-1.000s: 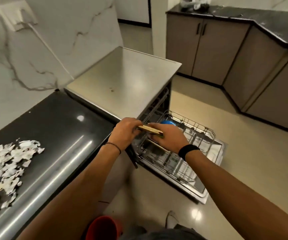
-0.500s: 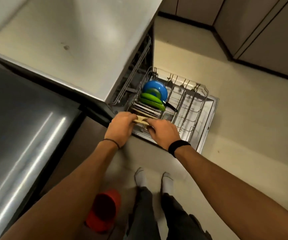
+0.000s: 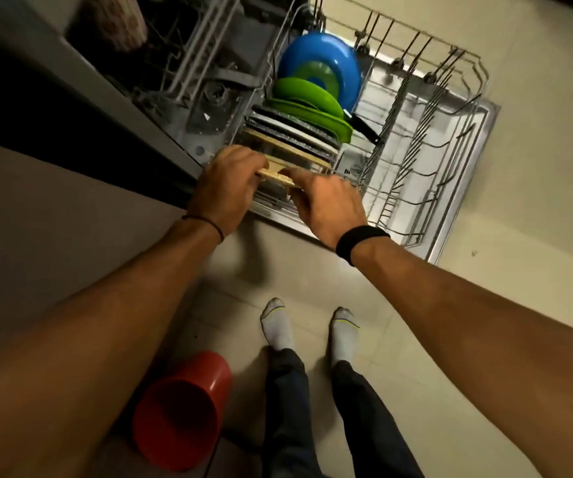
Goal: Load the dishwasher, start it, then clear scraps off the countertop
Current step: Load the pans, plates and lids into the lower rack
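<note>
Red cup (image 3: 181, 408) on the floor by the feet. Up ahead, left hand (image 3: 226, 188) and right hand (image 3: 326, 205) both pinch a wooden board (image 3: 273, 174) at the dishwasher rack's (image 3: 412, 139) near end. Beyond it stand dark plates (image 3: 292, 132), green plates (image 3: 309, 105) and a blue bowl (image 3: 319, 60).

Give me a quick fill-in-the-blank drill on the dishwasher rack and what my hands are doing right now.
1. The left hand and right hand together hold a flat ____ board at the near end of the rack.
2. The dish farthest back in the row is ____.
3. Just in front of it stand ____ plates.
4. The container on the floor is ____.
Missing words: wooden; blue; green; red.
</note>
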A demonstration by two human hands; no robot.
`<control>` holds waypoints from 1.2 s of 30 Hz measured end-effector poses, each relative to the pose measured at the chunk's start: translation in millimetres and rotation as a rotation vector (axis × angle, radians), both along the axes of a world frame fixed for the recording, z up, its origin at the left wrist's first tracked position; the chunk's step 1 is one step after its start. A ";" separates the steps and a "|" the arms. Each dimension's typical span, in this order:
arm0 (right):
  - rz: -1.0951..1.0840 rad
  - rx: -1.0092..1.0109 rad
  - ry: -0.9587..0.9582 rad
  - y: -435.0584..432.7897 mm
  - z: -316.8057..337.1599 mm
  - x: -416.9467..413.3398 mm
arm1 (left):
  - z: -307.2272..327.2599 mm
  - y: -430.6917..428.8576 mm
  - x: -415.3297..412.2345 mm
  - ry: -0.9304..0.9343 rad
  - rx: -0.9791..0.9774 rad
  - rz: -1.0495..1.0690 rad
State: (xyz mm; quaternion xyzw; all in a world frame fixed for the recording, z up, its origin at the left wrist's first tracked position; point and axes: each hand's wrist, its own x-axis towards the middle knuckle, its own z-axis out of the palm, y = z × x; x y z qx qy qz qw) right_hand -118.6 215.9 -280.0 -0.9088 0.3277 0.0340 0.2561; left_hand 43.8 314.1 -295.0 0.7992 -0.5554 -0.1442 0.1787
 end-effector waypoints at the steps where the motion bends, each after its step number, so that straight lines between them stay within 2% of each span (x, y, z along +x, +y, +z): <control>1: 0.003 -0.009 0.004 -2.6 -13.5 3.1 | -14.2 -1.6 3.2 -0.004 0.003 0.001; 7: 0.007 -0.048 0.035 -13.4 -68.3 22.3 | -70.2 -11.8 20.2 -0.043 0.005 -0.016; 11: -0.014 -0.041 0.055 -17.1 -86.0 29.7 | -85.5 -19.5 26.6 -0.053 0.004 -0.052; 22: -0.091 -0.031 0.016 -12.1 -83.5 37.2 | -85.9 -22.9 33.8 -0.088 -0.061 -0.091; 30: -0.079 -0.011 0.025 -19.4 -86.5 46.5 | -88.2 -29.7 42.4 -0.085 0.006 -0.093; 36: -0.109 -0.033 0.004 -9.2 -86.3 38.6 | -90.4 -21.7 38.7 -0.108 -0.041 -0.119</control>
